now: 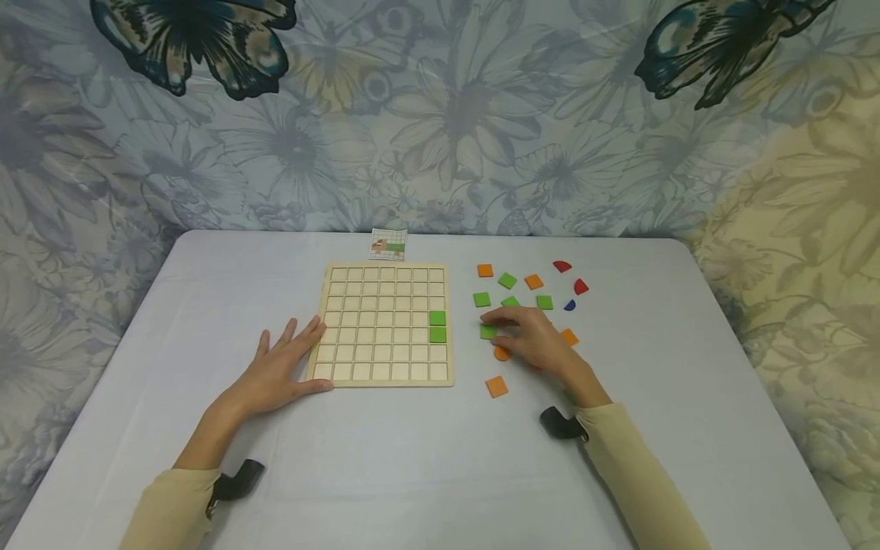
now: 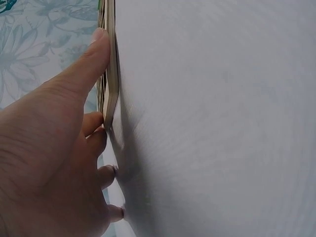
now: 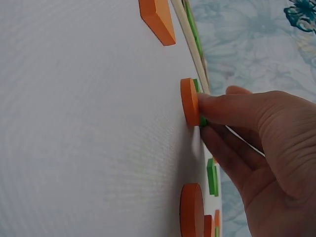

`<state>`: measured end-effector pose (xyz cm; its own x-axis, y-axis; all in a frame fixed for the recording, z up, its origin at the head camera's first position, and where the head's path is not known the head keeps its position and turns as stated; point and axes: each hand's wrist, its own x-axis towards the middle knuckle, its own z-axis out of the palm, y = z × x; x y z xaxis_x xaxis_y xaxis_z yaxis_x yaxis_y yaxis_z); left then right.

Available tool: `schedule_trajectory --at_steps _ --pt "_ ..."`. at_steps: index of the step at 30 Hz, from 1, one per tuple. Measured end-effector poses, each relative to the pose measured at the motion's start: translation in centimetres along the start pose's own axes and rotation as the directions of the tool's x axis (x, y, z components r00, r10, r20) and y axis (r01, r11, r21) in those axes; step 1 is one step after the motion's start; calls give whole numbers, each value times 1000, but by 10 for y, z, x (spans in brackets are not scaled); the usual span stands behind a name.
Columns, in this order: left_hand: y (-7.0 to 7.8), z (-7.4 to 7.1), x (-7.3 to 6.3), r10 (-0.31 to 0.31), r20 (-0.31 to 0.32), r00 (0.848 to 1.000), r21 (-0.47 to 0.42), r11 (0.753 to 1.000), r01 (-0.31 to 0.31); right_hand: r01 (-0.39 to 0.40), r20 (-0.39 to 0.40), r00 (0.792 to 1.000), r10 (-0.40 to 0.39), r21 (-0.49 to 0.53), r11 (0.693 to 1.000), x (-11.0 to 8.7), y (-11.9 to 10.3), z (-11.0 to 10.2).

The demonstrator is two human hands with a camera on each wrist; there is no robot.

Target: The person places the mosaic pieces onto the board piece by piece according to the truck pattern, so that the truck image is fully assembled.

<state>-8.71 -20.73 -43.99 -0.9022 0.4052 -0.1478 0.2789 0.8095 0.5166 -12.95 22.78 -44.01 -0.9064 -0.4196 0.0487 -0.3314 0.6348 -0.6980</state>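
Note:
A wooden grid board (image 1: 374,334) lies on the table, with two green square tiles (image 1: 437,334) in its rightmost column. My left hand (image 1: 278,374) is spread at the board's lower left corner; in the left wrist view its thumb (image 2: 91,57) rests on the rim. To the right of the board, my right hand (image 1: 532,336) pinches a green square tile (image 1: 487,332) between thumb and fingers, low at the table. An orange round piece (image 3: 189,101) stands in front of that tile in the right wrist view and partly hides it.
Loose green, orange, red and blue pieces surround the right hand, among them an orange square (image 1: 496,386) nearer the front and a red piece (image 1: 580,286) farther back. A small picture card (image 1: 388,244) lies behind the board. Patterned cloth hangs beyond the table.

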Motion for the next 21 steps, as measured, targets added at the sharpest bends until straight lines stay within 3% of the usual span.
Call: schedule_trajectory --at_steps 21 --pt "-2 0 0 10 -3 1000 -7 1000 -10 21 17 1000 -21 -19 1000 5 -10 -5"
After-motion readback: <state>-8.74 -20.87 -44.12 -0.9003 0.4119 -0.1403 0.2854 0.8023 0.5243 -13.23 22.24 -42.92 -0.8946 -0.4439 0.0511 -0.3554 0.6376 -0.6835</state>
